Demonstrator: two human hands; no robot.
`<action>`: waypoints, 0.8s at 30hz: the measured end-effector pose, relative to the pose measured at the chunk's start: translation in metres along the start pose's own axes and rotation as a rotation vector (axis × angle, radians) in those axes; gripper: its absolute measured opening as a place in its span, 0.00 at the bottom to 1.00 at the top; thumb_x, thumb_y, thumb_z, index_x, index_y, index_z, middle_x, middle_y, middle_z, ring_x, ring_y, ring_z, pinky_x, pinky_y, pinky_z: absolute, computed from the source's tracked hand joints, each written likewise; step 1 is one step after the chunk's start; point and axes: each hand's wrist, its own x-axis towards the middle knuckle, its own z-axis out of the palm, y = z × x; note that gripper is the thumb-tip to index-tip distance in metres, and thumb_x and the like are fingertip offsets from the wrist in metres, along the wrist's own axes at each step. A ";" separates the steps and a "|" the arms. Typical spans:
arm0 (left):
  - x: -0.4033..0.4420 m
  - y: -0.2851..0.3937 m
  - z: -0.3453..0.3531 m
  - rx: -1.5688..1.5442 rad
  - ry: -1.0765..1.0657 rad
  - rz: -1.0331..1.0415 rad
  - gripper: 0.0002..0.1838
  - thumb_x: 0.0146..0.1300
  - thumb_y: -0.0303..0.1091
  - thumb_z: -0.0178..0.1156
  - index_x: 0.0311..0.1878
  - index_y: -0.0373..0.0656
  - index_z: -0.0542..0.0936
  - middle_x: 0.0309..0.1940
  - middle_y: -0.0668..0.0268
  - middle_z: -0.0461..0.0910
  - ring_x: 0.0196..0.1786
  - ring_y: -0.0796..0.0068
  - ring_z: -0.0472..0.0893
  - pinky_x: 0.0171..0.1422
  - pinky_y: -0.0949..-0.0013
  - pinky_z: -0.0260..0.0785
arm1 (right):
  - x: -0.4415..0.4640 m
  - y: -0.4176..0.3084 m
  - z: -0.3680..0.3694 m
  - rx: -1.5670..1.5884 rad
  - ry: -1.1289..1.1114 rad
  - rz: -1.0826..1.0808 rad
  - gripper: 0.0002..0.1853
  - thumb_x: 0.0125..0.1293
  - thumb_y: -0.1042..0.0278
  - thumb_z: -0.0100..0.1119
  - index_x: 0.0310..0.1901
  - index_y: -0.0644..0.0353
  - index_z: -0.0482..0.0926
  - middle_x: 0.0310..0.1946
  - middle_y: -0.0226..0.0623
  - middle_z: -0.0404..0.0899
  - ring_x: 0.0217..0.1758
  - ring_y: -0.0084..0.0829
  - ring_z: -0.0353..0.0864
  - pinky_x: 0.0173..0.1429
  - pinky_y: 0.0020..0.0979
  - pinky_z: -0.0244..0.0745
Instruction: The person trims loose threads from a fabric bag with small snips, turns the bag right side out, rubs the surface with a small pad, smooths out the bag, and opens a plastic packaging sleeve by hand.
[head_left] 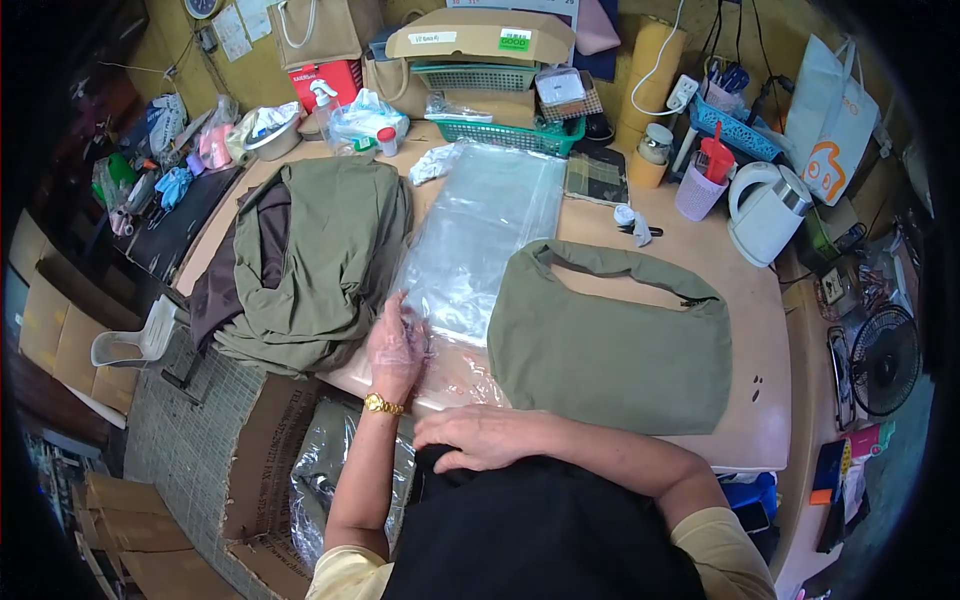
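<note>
My left hand (396,348), with a gold watch (384,404) on the wrist, is closed on the loose edge of a clear plastic bag (455,375). The bag lies by a stack of flat clear plastic bags (483,235). My right hand (480,437) is at the table's front edge, just below the plastic, its fingers loosely bent and the thumb apart. I see nothing in it. An olive-green shoulder bag (615,350) lies flat on the right. To the left is a pile of olive-green bags (325,240) with some dark lining showing.
A cardboard box (268,460) with plastic-wrapped goods (325,475) stands on the floor at lower left. Along the table's back are green baskets (490,135), a lilac cup (699,192) and a white kettle (768,212). A black fan (885,360) stands far right.
</note>
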 end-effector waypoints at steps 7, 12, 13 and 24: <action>-0.008 -0.007 -0.001 -0.181 0.124 -0.125 0.13 0.59 0.27 0.67 0.47 0.35 0.80 0.31 0.52 0.81 0.35 0.56 0.82 0.39 0.59 0.74 | 0.042 0.042 0.011 -0.709 0.288 0.358 0.26 0.63 0.71 0.54 0.61 0.74 0.70 0.65 0.60 0.67 0.67 0.57 0.68 0.71 0.53 0.62; -0.021 -0.019 -0.013 0.179 -0.023 0.005 0.08 0.64 0.27 0.59 0.44 0.35 0.77 0.34 0.47 0.82 0.38 0.45 0.81 0.43 0.50 0.74 | 0.068 0.063 -0.007 -0.737 0.299 0.455 0.33 0.66 0.62 0.51 0.70 0.73 0.64 0.76 0.57 0.54 0.78 0.58 0.55 0.76 0.68 0.46; -0.024 -0.014 -0.019 0.244 -0.153 -0.116 0.09 0.65 0.28 0.58 0.46 0.34 0.77 0.35 0.46 0.81 0.39 0.44 0.81 0.44 0.49 0.73 | 0.072 0.065 -0.012 -0.709 0.230 0.530 0.32 0.68 0.60 0.50 0.71 0.68 0.64 0.78 0.55 0.50 0.80 0.59 0.49 0.76 0.71 0.41; -0.053 0.010 -0.047 0.093 -0.191 -0.362 0.15 0.73 0.38 0.52 0.36 0.37 0.80 0.27 0.48 0.81 0.32 0.42 0.81 0.37 0.49 0.71 | 0.071 0.057 -0.051 -0.537 0.093 0.686 0.23 0.74 0.46 0.45 0.68 0.26 0.74 0.82 0.50 0.37 0.83 0.61 0.30 0.74 0.77 0.21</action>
